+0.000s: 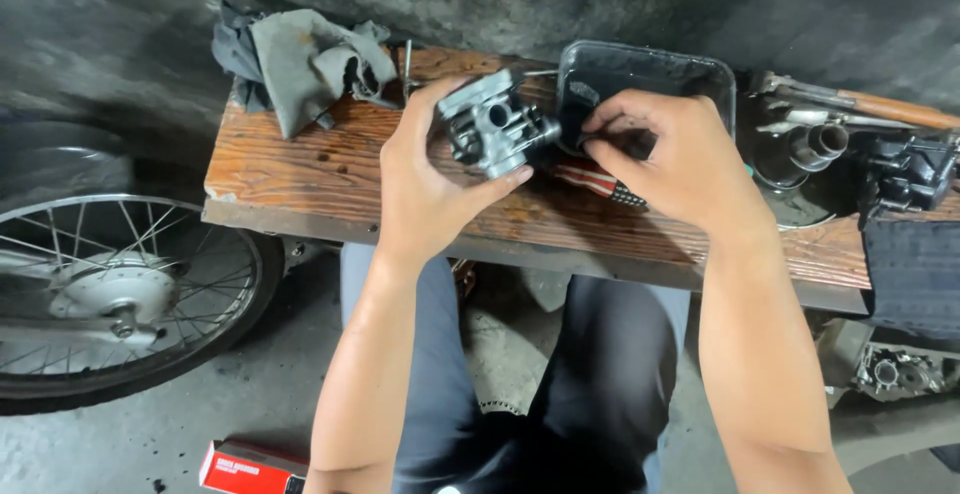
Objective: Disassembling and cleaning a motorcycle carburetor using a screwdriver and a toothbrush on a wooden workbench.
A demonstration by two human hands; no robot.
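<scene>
Spokes of a motorcycle wheel (110, 284) fill the far left, on the floor below the wooden plank (330, 179) that serves as our bench. On the plank's back left corner lies a crumpled grey rag (300, 59). Moving right, our left hand (425, 179) holds a grey metal carburetor body (492, 126) above the middle of the plank, thumb and fingers wrapped closely around its lower side. We judge it stiff, fairly heavy for its size, and likely oily, so the blocky cast sides look like the safest place to grip, not the thin protruding fittings. Our right hand (665, 159) sits just beside it, fingertips pinched narrow on something small and dark; we cannot tell what. Behind it rests a dark plastic tray (700, 72). Toward the right end lie a wooden-handled tool (880, 106) and dark engine parts (905, 174).
</scene>
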